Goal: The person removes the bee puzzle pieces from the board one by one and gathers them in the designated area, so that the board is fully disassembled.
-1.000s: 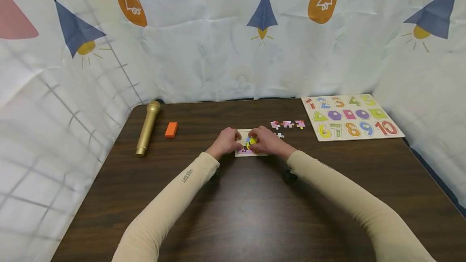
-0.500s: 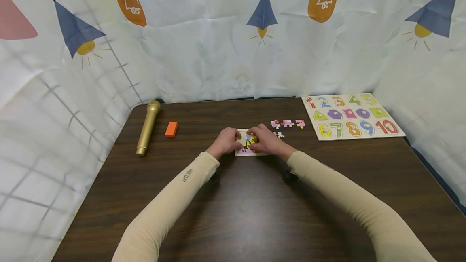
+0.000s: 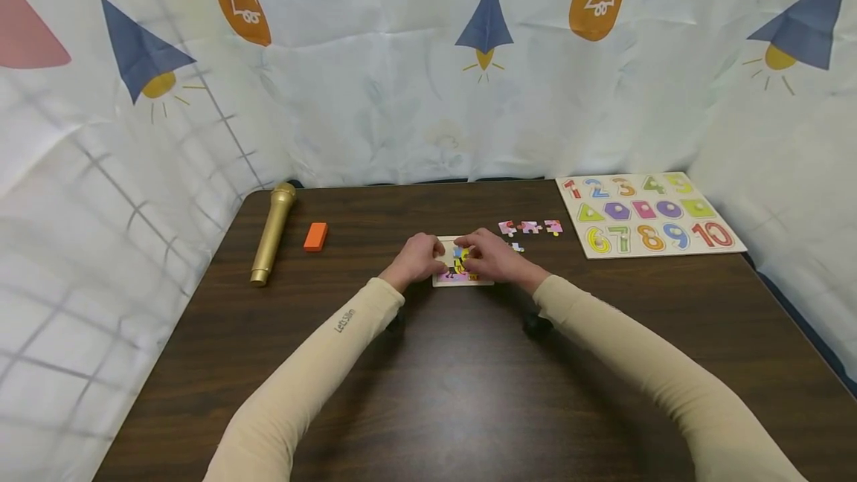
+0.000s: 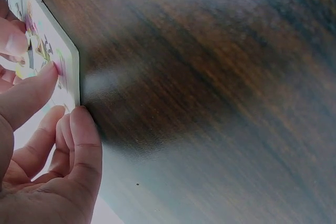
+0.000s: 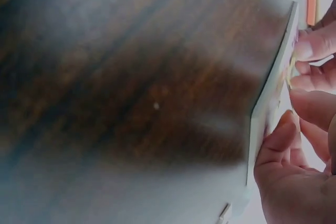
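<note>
Your left hand grips the bee jigsaw tray at its edge; your right hand arches over it, fingers bent, hold unclear.

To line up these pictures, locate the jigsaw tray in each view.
Head: the jigsaw tray lies just below and right of centre.
Left wrist: upper left, at the picture's edge.
Right wrist: right side, seen nearly edge-on.
Shared landmark: left hand, at the tray in all.
</note>
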The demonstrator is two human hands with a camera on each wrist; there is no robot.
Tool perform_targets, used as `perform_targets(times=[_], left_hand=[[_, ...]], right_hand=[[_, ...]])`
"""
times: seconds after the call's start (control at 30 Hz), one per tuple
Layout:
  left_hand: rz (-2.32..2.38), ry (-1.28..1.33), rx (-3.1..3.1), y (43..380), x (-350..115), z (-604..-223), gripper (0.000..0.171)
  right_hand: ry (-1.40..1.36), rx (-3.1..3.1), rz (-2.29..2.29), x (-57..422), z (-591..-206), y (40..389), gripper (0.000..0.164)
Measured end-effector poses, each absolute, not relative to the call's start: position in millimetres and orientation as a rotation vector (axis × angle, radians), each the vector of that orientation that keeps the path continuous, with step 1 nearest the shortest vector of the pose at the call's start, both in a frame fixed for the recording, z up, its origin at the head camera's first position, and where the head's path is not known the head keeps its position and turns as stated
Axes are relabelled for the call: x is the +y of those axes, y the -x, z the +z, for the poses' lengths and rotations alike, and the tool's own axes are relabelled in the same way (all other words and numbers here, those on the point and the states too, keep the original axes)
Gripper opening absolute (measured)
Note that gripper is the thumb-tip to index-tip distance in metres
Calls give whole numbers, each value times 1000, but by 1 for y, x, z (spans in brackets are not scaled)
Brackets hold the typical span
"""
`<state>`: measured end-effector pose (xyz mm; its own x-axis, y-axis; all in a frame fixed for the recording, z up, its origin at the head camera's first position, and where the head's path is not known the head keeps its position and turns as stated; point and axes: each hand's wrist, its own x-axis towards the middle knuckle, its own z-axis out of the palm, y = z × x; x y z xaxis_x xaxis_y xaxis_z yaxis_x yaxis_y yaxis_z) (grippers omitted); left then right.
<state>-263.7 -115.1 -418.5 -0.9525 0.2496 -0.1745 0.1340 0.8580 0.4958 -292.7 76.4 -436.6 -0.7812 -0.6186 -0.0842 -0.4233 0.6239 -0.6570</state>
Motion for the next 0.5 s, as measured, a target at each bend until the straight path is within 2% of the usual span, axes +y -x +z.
perform_targets(times=[0.5], left_hand=[[723, -293, 2796, 263, -114, -416, 32]], right_hand=[[846, 2571, -763, 89, -430, 295, 47]])
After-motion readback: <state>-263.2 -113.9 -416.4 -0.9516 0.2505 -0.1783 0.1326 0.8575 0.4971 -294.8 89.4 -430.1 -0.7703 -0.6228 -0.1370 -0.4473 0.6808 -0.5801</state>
